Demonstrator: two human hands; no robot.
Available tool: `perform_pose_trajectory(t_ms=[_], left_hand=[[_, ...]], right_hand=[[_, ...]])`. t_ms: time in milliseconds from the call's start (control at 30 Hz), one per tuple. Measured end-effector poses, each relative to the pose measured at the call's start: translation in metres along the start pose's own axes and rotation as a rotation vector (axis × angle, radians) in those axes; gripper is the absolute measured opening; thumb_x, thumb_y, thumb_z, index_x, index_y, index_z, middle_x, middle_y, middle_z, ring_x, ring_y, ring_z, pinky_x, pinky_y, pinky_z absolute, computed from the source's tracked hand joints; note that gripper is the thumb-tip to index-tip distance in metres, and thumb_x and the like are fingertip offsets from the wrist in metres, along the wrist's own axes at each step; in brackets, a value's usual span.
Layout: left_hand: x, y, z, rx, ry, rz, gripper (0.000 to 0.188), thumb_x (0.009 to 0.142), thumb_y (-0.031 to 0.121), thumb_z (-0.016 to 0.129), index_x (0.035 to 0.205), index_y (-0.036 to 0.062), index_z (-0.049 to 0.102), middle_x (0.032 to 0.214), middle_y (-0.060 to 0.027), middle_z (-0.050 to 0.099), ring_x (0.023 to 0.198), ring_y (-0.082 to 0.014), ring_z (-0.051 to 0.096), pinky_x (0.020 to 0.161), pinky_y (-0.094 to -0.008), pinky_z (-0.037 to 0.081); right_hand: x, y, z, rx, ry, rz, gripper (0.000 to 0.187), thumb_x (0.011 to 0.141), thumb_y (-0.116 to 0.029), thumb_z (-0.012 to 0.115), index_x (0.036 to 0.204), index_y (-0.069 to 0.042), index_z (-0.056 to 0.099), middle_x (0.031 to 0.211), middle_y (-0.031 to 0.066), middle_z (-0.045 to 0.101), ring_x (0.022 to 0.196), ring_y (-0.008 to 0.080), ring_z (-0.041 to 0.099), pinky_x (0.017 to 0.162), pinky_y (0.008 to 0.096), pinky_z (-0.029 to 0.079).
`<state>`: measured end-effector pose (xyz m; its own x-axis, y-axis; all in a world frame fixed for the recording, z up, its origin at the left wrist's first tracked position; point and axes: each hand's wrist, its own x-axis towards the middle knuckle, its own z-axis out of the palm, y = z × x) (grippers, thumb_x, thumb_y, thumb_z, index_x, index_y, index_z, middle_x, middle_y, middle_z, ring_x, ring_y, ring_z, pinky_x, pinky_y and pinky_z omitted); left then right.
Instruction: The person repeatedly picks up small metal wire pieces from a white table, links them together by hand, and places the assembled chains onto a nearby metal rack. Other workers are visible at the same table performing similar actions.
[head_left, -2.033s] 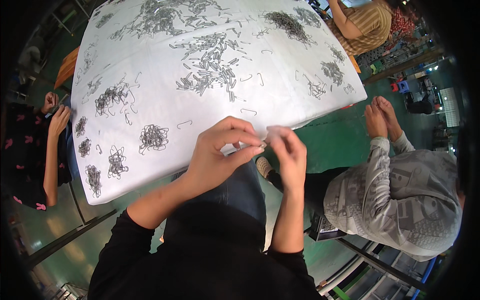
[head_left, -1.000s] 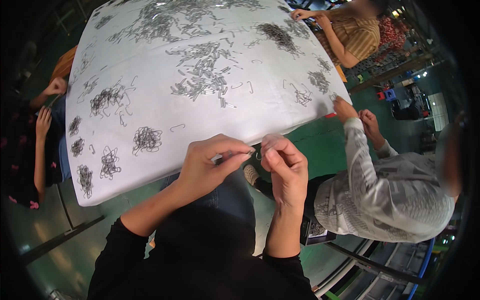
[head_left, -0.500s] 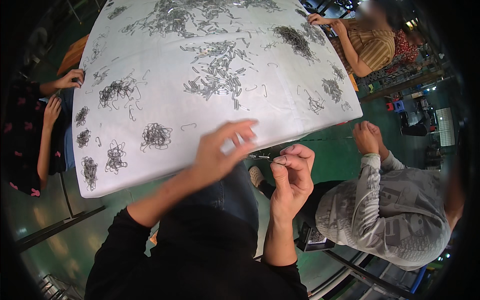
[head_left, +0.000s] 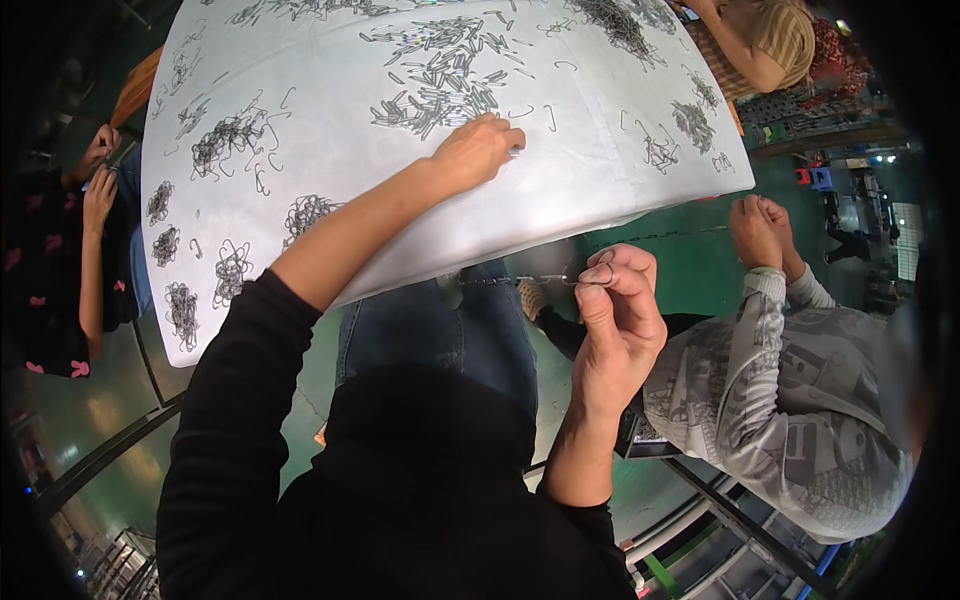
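Note:
On the white-covered table (head_left: 560, 190), my left hand (head_left: 478, 152) rests with its fingers curled at the near edge of a pile of short, narrow metal pieces (head_left: 445, 85). A silvery glint shows at its fingertips, too small to make out. Off the table's front edge, my right hand (head_left: 622, 320) pinches the end of a thin metal chain (head_left: 530, 278) between thumb and fingers. From there the chain stretches left above my lap. Two bent wire hooks (head_left: 550, 117) lie to the right of the pile.
Heaps of wire hooks (head_left: 232, 272) are spread along the table's left side, with others (head_left: 660, 152) at the right. A person in a grey patterned top (head_left: 790, 400) works close on my right. Other people are at the left and far right edges.
My left hand has moved from above the table's front edge out to the pile of metal pieces. My right hand still pinches the chain and appears slightly further right.

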<state>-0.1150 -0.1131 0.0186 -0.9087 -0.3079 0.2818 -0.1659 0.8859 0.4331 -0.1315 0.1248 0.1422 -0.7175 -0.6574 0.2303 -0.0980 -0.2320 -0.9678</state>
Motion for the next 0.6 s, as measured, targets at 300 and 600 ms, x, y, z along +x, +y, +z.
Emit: perform_pose_trajectory(t_ms=[300, 600], left_hand=[[-0.059, 0.119, -0.099, -1.364, 0.073, -0.46, 0.011, 0.087, 0.008, 0.068, 0.094, -0.0009, 0.067, 0.085, -0.0028, 0.068, 0.076, -0.0052, 0.06, 0.07, -0.0208, 0.048], [-0.064, 0.135, -0.113, -1.095, 0.16, -0.36, 0.009, 0.086, 0.002, 0.066, 0.094, 0.0013, 0.068, 0.086, -0.0014, 0.068, 0.075, -0.0066, 0.06, 0.068, -0.0216, 0.047]], right_hand=[[0.01, 0.008, 0.004, -0.186, -0.027, 0.021, 0.013, 0.075, -0.002, 0.075, 0.086, -0.001, 0.068, 0.094, 0.0051, 0.052, 0.085, 0.0142, 0.051, 0.077, 0.0256, 0.043], [0.014, 0.008, 0.003, -0.262, -0.075, 0.066, 0.013, 0.075, -0.003, 0.075, 0.086, 0.0, 0.068, 0.093, 0.0045, 0.051, 0.084, 0.0146, 0.05, 0.075, 0.0256, 0.042]])
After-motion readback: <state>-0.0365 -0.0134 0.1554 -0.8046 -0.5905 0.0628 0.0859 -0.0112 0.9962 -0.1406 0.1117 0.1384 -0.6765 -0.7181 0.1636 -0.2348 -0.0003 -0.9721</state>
